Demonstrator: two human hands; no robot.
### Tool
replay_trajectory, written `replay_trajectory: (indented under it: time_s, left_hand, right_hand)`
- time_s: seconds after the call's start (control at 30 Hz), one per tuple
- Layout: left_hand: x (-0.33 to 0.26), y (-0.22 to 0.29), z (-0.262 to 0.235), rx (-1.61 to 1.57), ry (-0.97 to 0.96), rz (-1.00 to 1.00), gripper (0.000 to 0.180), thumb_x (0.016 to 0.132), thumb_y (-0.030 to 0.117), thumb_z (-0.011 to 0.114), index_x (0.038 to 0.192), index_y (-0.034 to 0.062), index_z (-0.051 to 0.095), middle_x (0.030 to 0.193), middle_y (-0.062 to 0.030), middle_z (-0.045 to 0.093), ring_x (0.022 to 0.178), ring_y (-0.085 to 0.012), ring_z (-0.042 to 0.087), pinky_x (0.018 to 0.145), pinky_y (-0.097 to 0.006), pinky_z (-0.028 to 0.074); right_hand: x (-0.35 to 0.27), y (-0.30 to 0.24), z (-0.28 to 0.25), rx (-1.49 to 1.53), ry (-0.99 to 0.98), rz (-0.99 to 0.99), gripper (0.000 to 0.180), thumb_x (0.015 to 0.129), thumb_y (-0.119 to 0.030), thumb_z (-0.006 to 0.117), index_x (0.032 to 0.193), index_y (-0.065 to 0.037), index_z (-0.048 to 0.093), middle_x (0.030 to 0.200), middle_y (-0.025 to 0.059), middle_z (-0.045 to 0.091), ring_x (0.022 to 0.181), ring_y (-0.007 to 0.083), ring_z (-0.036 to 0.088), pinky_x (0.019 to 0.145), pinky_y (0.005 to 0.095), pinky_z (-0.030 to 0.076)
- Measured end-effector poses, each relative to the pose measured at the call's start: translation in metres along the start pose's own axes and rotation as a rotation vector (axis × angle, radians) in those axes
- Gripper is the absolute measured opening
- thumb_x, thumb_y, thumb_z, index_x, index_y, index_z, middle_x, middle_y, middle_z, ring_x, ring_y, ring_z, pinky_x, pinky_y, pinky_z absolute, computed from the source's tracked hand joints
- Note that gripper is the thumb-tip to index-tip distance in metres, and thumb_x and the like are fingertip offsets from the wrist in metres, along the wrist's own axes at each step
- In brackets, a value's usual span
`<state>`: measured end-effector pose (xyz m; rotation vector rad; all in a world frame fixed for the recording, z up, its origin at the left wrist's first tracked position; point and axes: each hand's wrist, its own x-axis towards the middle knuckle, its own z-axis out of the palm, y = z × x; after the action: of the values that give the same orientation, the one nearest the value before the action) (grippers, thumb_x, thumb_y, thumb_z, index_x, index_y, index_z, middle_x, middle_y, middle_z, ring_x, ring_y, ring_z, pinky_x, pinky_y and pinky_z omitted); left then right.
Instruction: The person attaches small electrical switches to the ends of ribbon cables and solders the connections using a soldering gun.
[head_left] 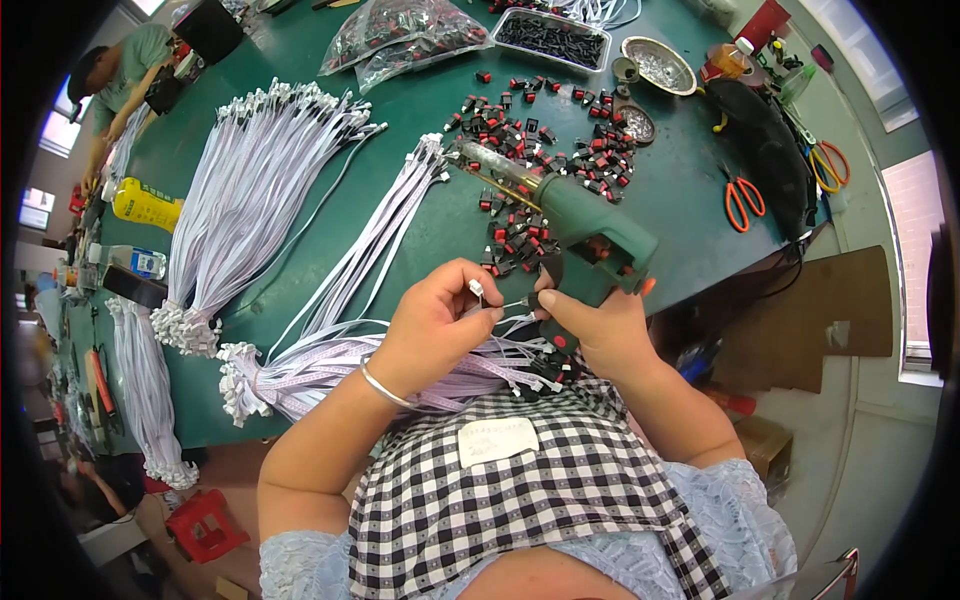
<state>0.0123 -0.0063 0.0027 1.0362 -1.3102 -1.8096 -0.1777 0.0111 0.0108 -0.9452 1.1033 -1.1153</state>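
Both forearms rise from the lower edge and bend inward, so that the left hand (438, 320) and right hand (598, 335) meet over the near side of the table (690, 170). The left hand is curled nearly closed, thumb and forefinger pinching a thin lead (510, 304), with one white connector (476, 288) standing up at the fingertips. The right hand is partly closed, thumb pointing left at a small dark piece (532, 299) at the lead's other end; its remaining fingers are hidden, and whether they also grip the gun (598, 235) I cannot tell. The lead's long axis runs left to right between the hands; the connector appears to point up and slightly left. The one green gun lies just beyond the right hand, nozzle pointing to the upper left. Four large bundles of white cables (265, 180) lie to the left, one of them partly beneath the left forearm. Past the gun are dozens of red-and-black switches (515, 240), one tray (606, 55) and two round dishes (690, 85).
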Motion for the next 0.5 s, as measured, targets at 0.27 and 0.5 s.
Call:
replay_trajectory:
  time_s: [0.27, 0.5]
  left_hand:
    - [0.001, 0.005, 0.013, -0.018, 0.084, 0.019, 0.037, 0.073, -0.007, 0.061, 0.105, 0.0025, 0.046, 0.093, -0.0035, 0.054, 0.083, -0.0079, 0.053, 0.069, -0.018, 0.044]
    - [0.000, 0.003, 0.018, 0.089, 0.195, 0.156, 0.032, 0.074, -0.005, 0.063, 0.103, 0.0001, 0.051, 0.088, -0.0059, 0.059, 0.082, -0.0099, 0.057, 0.073, -0.021, 0.047]
  right_hand:
    - [-0.002, -0.002, 0.001, -0.112, -0.027, 0.035, 0.017, 0.075, -0.004, 0.061, 0.091, 0.000, 0.055, 0.081, 0.0038, 0.058, 0.070, 0.0118, 0.057, 0.062, 0.0247, 0.047]
    - [-0.005, -0.002, 0.004, -0.057, 0.032, 0.031, 0.019, 0.076, -0.006, 0.063, 0.093, 0.001, 0.056, 0.083, 0.0057, 0.059, 0.070, 0.0131, 0.058, 0.063, 0.0262, 0.049]
